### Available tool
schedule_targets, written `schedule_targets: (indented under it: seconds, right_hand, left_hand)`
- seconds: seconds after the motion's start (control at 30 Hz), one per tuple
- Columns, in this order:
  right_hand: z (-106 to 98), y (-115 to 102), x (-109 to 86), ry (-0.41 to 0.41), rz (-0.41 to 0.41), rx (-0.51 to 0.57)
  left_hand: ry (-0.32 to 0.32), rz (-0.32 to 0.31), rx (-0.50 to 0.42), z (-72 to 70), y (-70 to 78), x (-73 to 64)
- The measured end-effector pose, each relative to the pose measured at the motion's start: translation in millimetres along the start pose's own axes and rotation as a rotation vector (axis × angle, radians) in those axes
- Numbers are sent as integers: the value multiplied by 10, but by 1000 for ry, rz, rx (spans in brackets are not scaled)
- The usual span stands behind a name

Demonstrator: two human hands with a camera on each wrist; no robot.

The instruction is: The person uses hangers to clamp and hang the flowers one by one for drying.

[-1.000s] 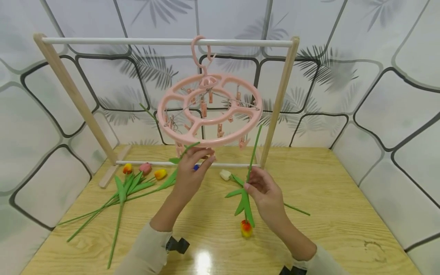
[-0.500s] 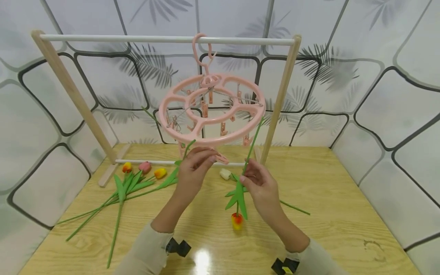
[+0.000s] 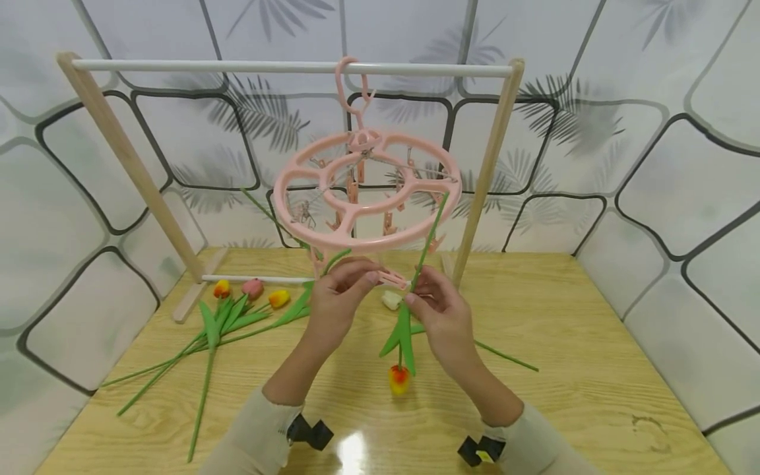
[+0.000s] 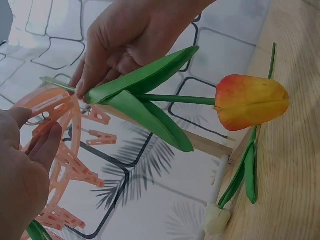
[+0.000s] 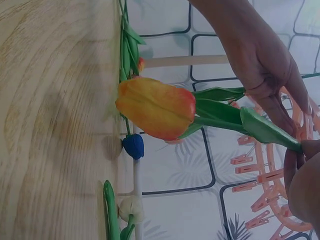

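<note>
My left hand pinches a pink clothespin that hangs below the round pink hanger. My right hand pinches the stem of an orange-yellow tulip, held head down beside the clothespin. In the left wrist view the tulip's leaves spread just below my right fingers, and its stem end reaches up near the hanger. The clothespin lies between my left thumb and fingers; whether its jaws are parted I cannot tell. More clothespins dangle around the hanger in the right wrist view.
The hanger hooks over the white bar of a wooden stand. Several tulips lie at the table's left. A white tulip lies behind my hands, and a blue tulip shows in the right wrist view. Green stems stand by the hanger's left.
My right hand has moved left and slightly up with the tulip, closer to the clothespin. My left hand has drawn the clothespin out to the right, and the hanger has turned a little.
</note>
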State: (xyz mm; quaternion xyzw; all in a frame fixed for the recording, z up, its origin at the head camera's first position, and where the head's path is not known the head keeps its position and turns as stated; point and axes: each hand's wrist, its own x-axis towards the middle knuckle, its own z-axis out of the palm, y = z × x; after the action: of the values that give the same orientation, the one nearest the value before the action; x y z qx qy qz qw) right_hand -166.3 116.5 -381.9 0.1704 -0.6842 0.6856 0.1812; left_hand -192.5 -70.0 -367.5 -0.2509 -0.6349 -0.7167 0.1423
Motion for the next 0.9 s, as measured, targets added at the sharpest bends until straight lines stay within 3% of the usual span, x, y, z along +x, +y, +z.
schedule_targets:
  seconds: [0.33, 0.9]
  right_hand:
    - [-42, -17, 47, 50, 67, 75]
    - [-49, -52, 47, 32, 49, 140]
  left_hand:
    - [-16, 15, -43, -6, -46, -15]
    - [-53, -15, -124, 38, -44, -14]
